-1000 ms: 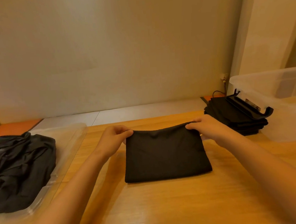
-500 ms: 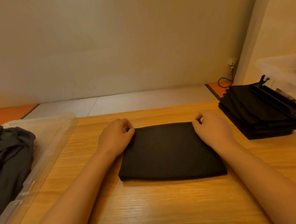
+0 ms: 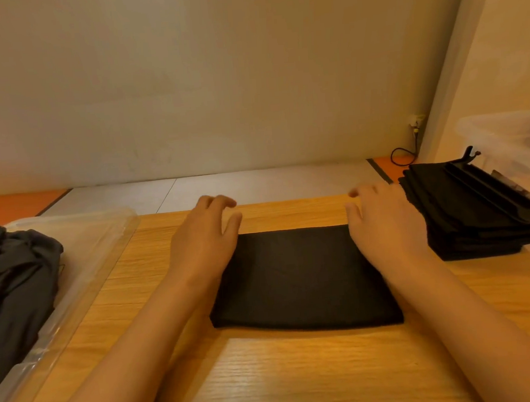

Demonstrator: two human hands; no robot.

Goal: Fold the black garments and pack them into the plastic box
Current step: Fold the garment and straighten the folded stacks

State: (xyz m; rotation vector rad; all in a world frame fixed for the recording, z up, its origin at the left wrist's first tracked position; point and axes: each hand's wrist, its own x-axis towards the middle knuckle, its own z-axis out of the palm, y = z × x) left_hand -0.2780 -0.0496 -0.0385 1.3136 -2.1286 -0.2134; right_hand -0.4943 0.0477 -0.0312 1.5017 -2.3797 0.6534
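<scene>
Currently I note left hand (image 3: pixel 204 239) and right hand (image 3: pixel 384 224) spread, gripping nothing, over far corners of folded garment (image 3: pixel 300 276) on tabletop (image 3: pixel 285 375). Risk: one-sided lift lets layers slide, fold opens before plastic box (image 3: pixel 510 139).

Dim, warm, yellowish light. A pale glare patch sits on the near part of the light wooden table (image 3: pixel 301 374), and a soft shadow lies beside the left forearm (image 3: pixel 141 341). The fingertips of the left hand (image 3: pixel 204 242) and right hand (image 3: pixel 384 227) are blurred. The pale wall corner (image 3: pixel 445 62) at far right leans from wide-angle distortion.
</scene>
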